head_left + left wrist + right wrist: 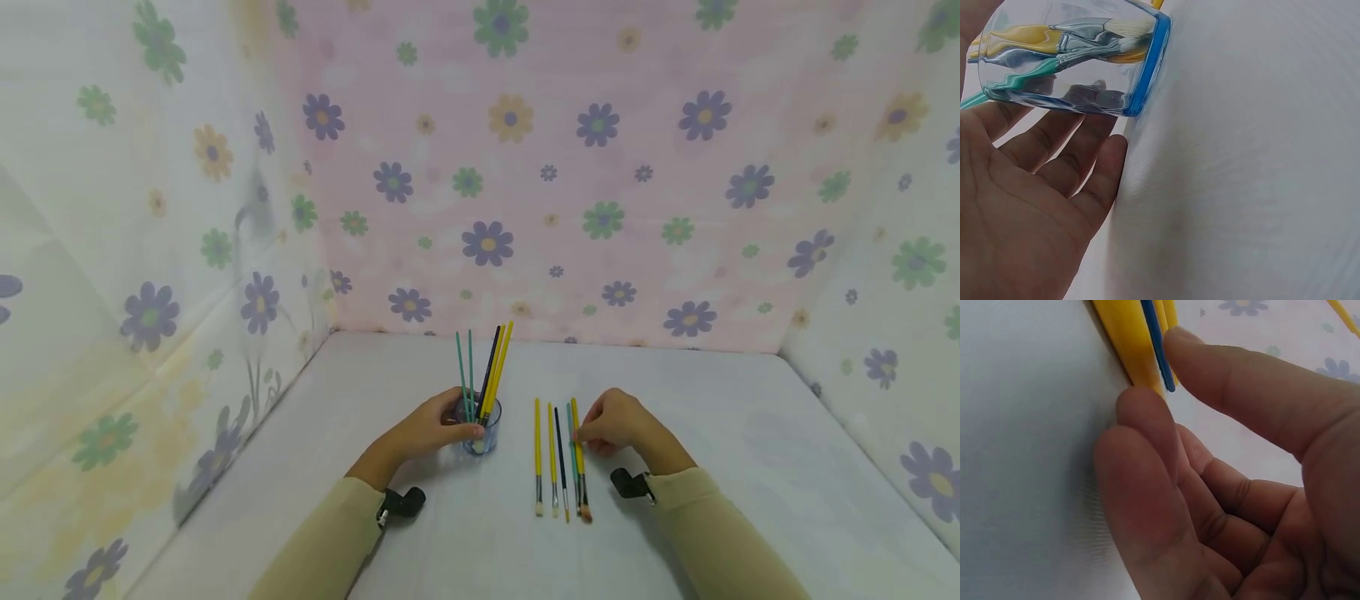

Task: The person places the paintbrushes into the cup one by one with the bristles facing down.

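My left hand (435,429) holds a clear glass (491,440), with the thumb across its near side and the fingers behind. Its blue-edged base (1147,69) shows in the left wrist view. Several paintbrushes (495,367) stand in it bristles down, with teal, black and yellow handles. At the right end of a row of brushes on the table, my right hand (618,421) is at a yellow paintbrush (576,425) with a brown tip. In the right wrist view the thumb and fingertips stand apart around the yellow handle (1125,337); whether they touch it, I cannot tell.
Left of that brush lie a teal paintbrush (572,442), a black paintbrush (561,442) and two yellow ones, bristles toward me. The white table (750,433) is bounded by flowered cloth walls (540,192) at the back and sides.
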Tool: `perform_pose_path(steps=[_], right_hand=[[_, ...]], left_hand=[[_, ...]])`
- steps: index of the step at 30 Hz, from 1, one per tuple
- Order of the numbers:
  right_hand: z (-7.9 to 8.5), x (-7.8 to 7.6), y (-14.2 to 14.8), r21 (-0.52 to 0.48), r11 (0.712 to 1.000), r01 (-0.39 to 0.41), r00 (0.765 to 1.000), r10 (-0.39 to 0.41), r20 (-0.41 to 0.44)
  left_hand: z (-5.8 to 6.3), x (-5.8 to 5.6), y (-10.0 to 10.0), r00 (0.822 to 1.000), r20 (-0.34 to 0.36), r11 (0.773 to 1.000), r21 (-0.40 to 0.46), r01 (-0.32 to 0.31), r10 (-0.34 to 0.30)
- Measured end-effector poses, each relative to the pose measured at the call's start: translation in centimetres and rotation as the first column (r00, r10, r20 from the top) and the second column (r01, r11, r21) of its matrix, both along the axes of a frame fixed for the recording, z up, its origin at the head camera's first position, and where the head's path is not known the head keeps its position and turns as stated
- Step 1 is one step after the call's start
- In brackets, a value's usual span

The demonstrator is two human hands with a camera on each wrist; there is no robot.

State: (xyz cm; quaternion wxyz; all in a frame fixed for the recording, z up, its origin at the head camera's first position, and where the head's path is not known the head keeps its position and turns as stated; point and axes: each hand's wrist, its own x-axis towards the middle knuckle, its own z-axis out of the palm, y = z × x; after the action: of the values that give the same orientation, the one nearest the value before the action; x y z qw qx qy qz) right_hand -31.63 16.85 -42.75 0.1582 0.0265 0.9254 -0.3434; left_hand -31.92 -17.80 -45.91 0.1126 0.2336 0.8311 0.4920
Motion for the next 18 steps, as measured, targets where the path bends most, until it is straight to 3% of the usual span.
perform_pose_path(steps=[18], right_hand=[[-0.24, 0.04, -0.43, 0.017, 1.0, 0.008, 1.0, -0.008, 0.022]], left_hand=[[0.26, 0.28, 0.06, 0.999, 0.02, 1.0, -0.007, -0.028, 0.028]])
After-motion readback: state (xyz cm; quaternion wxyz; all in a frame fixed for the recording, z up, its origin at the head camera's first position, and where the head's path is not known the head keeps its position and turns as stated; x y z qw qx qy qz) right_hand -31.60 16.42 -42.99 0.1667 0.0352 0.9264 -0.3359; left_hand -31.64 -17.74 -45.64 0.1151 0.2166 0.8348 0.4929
